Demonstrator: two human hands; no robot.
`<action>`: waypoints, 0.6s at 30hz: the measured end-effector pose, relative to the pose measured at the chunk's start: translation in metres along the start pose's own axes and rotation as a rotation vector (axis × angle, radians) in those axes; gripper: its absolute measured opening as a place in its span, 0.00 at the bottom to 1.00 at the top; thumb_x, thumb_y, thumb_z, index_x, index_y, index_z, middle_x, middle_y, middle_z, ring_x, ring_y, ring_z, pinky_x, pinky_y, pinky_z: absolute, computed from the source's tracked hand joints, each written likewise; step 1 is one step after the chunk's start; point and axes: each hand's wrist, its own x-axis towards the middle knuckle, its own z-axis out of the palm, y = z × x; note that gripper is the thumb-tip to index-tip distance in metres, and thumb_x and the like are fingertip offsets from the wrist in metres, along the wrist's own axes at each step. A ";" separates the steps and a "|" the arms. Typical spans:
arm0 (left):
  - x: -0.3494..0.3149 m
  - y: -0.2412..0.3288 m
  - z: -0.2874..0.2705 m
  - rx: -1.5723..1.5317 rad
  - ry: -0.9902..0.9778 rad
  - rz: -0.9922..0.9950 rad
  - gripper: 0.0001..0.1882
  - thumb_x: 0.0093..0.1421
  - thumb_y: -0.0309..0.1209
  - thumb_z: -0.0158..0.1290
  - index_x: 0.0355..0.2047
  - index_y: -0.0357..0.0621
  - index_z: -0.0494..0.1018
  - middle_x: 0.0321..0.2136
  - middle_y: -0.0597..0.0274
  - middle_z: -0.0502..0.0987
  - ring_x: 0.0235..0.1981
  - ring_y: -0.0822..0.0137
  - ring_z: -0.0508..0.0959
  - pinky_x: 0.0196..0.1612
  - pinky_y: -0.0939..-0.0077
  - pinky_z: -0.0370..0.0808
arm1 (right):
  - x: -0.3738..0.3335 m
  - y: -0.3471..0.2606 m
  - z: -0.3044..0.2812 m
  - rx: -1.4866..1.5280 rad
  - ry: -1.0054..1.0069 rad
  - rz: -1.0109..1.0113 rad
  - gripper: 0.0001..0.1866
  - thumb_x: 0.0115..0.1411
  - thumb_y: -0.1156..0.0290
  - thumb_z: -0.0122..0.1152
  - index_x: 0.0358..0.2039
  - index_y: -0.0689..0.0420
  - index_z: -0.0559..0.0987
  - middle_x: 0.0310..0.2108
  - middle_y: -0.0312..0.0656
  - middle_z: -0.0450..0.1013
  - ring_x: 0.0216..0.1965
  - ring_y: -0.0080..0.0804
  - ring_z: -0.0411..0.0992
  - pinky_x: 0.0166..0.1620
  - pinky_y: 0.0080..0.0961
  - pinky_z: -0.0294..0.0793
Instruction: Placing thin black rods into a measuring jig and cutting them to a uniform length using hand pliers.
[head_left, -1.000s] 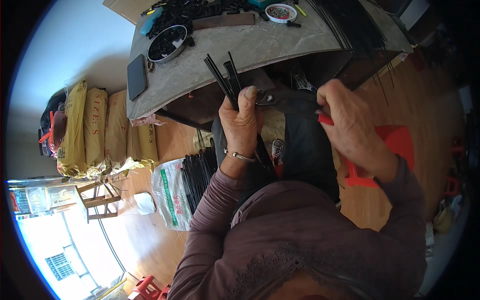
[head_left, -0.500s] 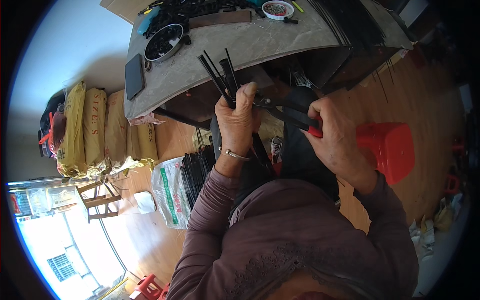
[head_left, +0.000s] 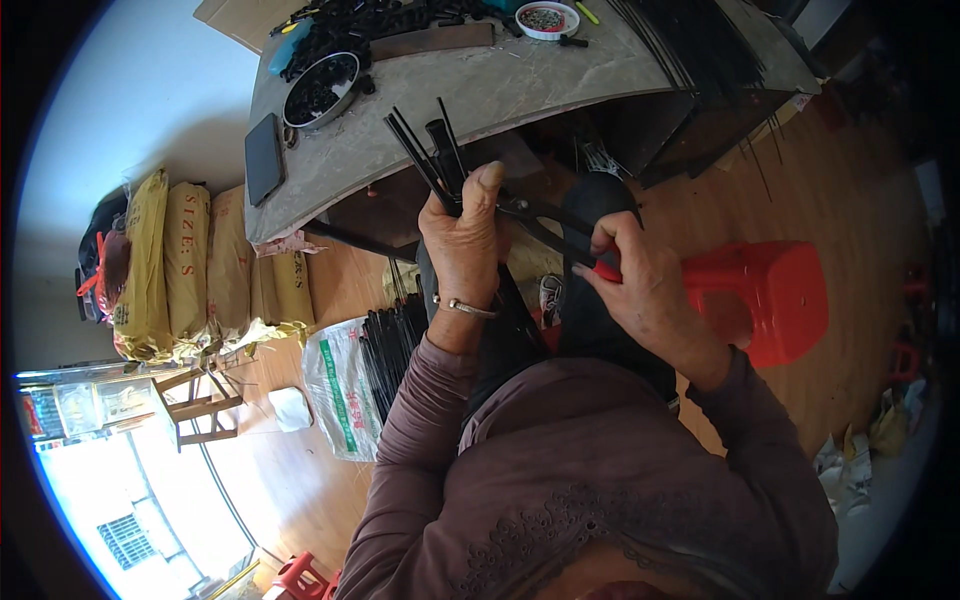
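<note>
My left hand (head_left: 460, 240) is closed, thumb up, around a bundle of thin black rods (head_left: 412, 152). A thicker black tube (head_left: 441, 142) stands up among them. Below the fist, the dark lower ends run down between my knees. In my right hand (head_left: 648, 290) are pliers (head_left: 550, 217) with dark handles and red grips, fingers wrapped around them. Their pivot lies just right of my left thumb. The jaws point at the bundle, but my left hand hides their tips, so I cannot tell what they grip.
A grey table (head_left: 440, 93) ahead carries a round pan (head_left: 352, 75) of small black parts, a phone (head_left: 264, 160), a white dish (head_left: 547, 32) and long black rods (head_left: 700, 50). Yellow sacks (head_left: 185, 270) line the left wall. A red stool (head_left: 790, 300) stands at right.
My right hand has moved left toward my left hand, and the plier handles look closer together. My left hand keeps its hold on the rods. The whole view has shifted slightly.
</note>
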 end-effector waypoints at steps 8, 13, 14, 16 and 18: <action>0.004 -0.005 -0.018 -0.150 -0.126 0.041 0.14 0.61 0.41 0.55 0.29 0.44 0.73 0.16 0.74 0.67 0.10 0.82 0.62 0.11 0.85 0.54 | 0.005 0.008 0.006 0.095 -0.118 0.056 0.22 0.48 0.76 0.70 0.38 0.58 0.65 0.31 0.44 0.72 0.33 0.41 0.75 0.34 0.33 0.74; 0.001 -0.007 -0.016 0.042 -0.032 0.100 0.23 0.63 0.53 0.47 0.30 0.43 0.69 0.11 0.69 0.62 0.07 0.78 0.59 0.09 0.83 0.55 | 0.021 0.000 -0.021 0.440 -0.379 0.256 0.15 0.54 0.77 0.63 0.37 0.59 0.66 0.27 0.43 0.74 0.26 0.32 0.75 0.28 0.26 0.74; -0.001 -0.004 -0.016 0.039 -0.027 0.100 0.23 0.63 0.53 0.47 0.30 0.43 0.69 0.11 0.69 0.62 0.07 0.78 0.59 0.09 0.83 0.55 | 0.026 -0.001 -0.030 0.609 -0.637 0.502 0.12 0.56 0.77 0.60 0.37 0.59 0.66 0.25 0.42 0.74 0.22 0.28 0.74 0.26 0.23 0.73; -0.007 0.005 -0.009 0.000 -0.069 0.076 0.18 0.63 0.45 0.51 0.30 0.41 0.72 0.16 0.69 0.67 0.09 0.79 0.63 0.10 0.84 0.56 | 0.028 0.000 -0.042 0.899 -0.808 0.645 0.11 0.57 0.77 0.58 0.38 0.60 0.67 0.23 0.41 0.73 0.20 0.25 0.72 0.24 0.21 0.72; -0.011 0.007 -0.014 -0.037 -0.144 0.049 0.18 0.64 0.45 0.50 0.30 0.40 0.72 0.16 0.68 0.68 0.09 0.78 0.64 0.11 0.84 0.58 | 0.030 0.004 -0.049 1.194 -0.972 0.784 0.09 0.58 0.76 0.56 0.38 0.60 0.67 0.21 0.40 0.72 0.17 0.22 0.70 0.23 0.18 0.71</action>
